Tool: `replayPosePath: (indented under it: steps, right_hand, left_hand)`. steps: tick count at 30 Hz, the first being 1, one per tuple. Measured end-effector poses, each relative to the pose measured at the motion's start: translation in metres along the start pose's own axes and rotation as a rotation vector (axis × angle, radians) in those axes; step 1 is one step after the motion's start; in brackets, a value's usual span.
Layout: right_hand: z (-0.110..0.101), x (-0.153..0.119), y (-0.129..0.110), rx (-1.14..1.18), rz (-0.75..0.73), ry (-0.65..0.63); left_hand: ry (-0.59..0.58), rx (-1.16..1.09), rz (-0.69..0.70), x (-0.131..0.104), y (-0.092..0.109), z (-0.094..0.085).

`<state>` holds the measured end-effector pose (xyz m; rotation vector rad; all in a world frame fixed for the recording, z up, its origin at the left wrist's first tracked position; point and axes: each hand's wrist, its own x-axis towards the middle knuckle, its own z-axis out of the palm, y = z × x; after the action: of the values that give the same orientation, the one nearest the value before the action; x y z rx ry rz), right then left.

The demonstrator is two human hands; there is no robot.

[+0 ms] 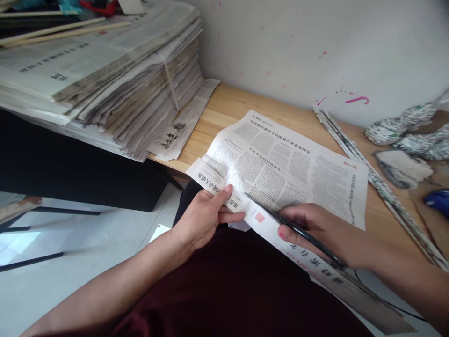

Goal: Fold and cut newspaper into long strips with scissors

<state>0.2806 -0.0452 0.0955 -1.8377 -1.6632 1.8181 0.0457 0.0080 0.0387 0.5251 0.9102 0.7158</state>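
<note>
A printed newspaper sheet [266, 159] lies partly on the wooden table and reaches over its front edge. My left hand [206, 215] pinches the near edge of the sheet between thumb and fingers. In my right hand [308, 229] are black scissors [312, 241], their blades pointing left along the paper toward my left hand. Below the blades a long paper strip [298, 255] with large characters and a small red square slants down to the right, over my lap.
Stacked newspapers [140, 89] with thin sticks on top stand at the left. Rolled paper rods [379, 187], twisted paper pieces [396, 124], a stained cloth [403, 168] and a blue object [438, 201] lie right. A wall [280, 47] rises behind.
</note>
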Motion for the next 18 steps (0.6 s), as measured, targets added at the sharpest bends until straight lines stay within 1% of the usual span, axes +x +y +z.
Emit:
replayPosePath:
  steps: [5,11,18]
  right_hand:
    - [0.0000,-0.0002,0.0011,-0.015,-0.005,0.006]
    - [-0.0021,-0.0003,0.0011,-0.107,0.001,0.049]
    - [-0.0043,0.0003,-0.0013,-0.126,0.011,0.049]
  left_hand:
    - [-0.011,0.005,0.009,-0.0002,-0.0013,-0.0008]
    - [-0.014,0.007,0.023,-0.0018,0.0017,0.0019]
    - [-0.036,0.009,0.042,-0.0001,0.0018,0.0013]
